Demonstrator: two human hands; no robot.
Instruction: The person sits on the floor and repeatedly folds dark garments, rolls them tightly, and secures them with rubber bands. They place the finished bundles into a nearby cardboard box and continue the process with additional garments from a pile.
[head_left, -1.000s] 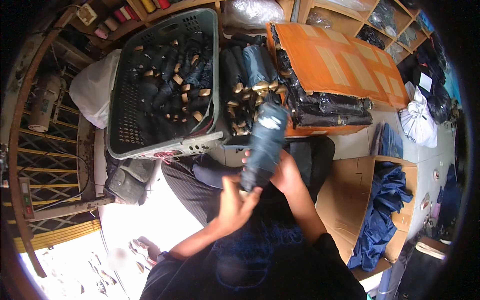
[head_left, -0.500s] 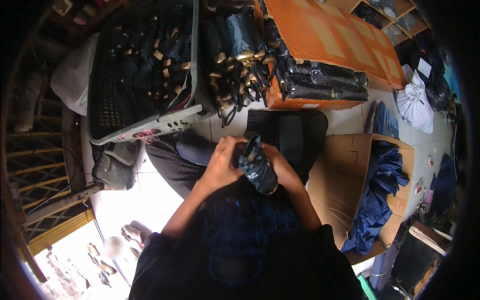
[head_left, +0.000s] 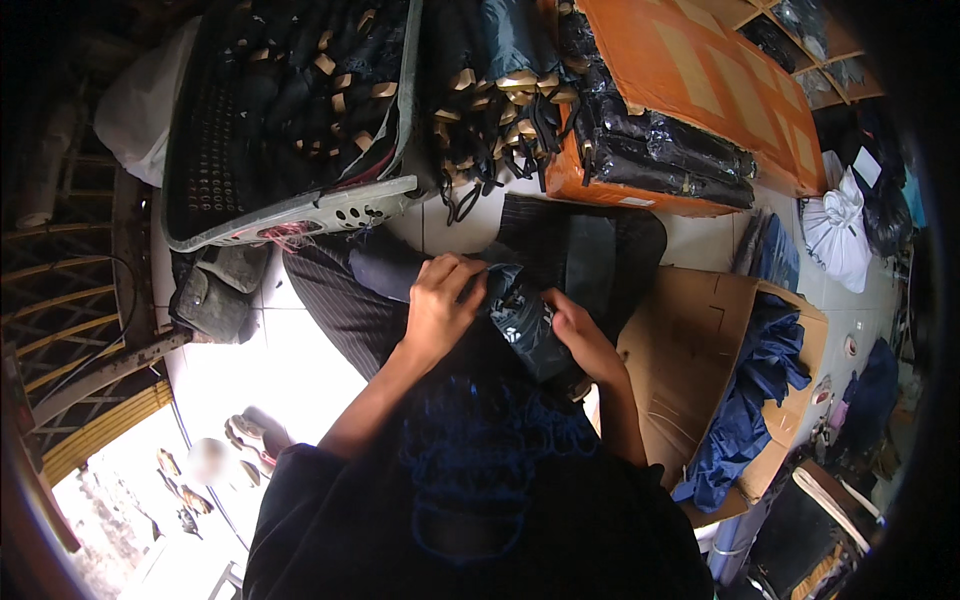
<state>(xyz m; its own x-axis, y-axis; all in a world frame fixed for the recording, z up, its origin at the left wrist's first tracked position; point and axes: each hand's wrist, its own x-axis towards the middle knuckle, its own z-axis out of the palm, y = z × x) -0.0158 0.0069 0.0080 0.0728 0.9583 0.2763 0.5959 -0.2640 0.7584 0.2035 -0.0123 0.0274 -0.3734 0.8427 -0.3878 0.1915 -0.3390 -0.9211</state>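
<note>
Over my lap I hold a folded umbrella point(head_left: 528, 328) in dark, shiny cloth, tilted with its light-coloured end toward my right forearm. My left hand point(head_left: 440, 308) is closed at its far end, thumb and fingers pinching the cloth there. Along its right side, my right hand point(head_left: 582, 335) grips the edge with thumb and bent fingers; some fingertips are hidden behind it. My crossed legs in dark striped trousers point(head_left: 335, 290) lie beneath. A dark cloth piece point(head_left: 385, 265) rests on my left leg, and another flat dark strip point(head_left: 592, 262) lies over the right.
Ahead on the left stands a grey plastic basket point(head_left: 330, 212) full of black umbrellas with wooden handles. More umbrellas point(head_left: 500, 120) lie beside it. An orange carton point(head_left: 690, 70) holds plastic-wrapped packs. At my right, an open cardboard box point(head_left: 690, 350) contains blue cloth point(head_left: 745, 400).
My hands have moved slightly apart. The umbrella's cloth looks less bunched and stretches longer, its lower end shifted right. The whole view has shifted a little.
</note>
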